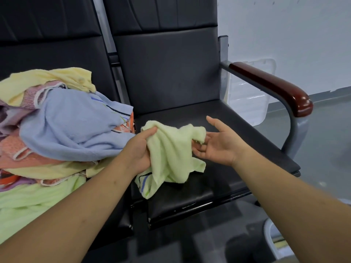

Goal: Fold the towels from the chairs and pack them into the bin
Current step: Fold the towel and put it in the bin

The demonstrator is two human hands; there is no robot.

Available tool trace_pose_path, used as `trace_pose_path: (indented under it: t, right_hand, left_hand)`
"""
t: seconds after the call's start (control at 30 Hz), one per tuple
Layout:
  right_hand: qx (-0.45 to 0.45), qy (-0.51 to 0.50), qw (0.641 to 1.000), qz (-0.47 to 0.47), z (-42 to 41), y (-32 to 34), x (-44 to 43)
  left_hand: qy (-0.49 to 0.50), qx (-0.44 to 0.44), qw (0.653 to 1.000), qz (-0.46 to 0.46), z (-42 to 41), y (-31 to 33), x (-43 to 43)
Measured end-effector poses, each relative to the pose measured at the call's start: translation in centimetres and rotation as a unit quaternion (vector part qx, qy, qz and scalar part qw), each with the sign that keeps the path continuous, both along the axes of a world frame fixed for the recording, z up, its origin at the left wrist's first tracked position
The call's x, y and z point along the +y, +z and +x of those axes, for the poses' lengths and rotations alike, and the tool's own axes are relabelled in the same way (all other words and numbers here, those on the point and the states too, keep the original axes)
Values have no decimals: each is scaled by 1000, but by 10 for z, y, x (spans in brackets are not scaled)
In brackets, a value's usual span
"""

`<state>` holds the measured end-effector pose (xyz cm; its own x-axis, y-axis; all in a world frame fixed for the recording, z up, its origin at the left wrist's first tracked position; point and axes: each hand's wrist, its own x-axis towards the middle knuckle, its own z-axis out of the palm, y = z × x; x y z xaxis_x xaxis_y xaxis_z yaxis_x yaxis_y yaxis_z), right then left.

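A crumpled light green towel with blue and dark stripes at its lower corner hangs above the black seat of the right-hand chair. My left hand grips its left side, fingers curled round the cloth. My right hand is palm up beside the towel's right end, fingers straight, fingertips touching the cloth. A heap of towels, light blue, yellow, pink, orange and green, lies on the left-hand chair.
The right chair has a dark red armrest on a grey metal frame. Behind it leans a clear plastic bin lid against the white wall. A white bin's rim shows at the lower right on the grey floor.
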<state>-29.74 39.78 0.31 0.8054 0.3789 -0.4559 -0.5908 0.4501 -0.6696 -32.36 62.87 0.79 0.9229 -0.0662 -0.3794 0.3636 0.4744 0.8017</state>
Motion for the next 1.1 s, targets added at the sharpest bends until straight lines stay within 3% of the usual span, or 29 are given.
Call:
trace_pose_path:
  t: [0.17,0.3,0.5,0.67,0.83,0.93,1.1]
  right_hand:
    - [-25,64,998,4,-11,1,24]
    - [-36,101,992,71,-12,12,29]
    - [-77,19,995,63,-14,26,13]
    - [-109,-69,982,140,-12,32,0]
    - [-63,-184,958,213,-2,29,2]
    - [-56,-156,973,160,-6,29,-6]
    - [-24,-48,997,-51,-9,26,-15]
  left_hand:
    - [5,-51,996,-77,2,26,-21]
    - [-44,-67,995,-63,-1,39,-27]
    - [-50,-81,995,17,8,43,-8]
    - [-43,-99,994,5,7,46,-6]
    - [-21,-93,995,-36,4,53,0]
    - [10,-104,992,-76,3,55,15]
    - [10,-82,996,-46,-3,46,35]
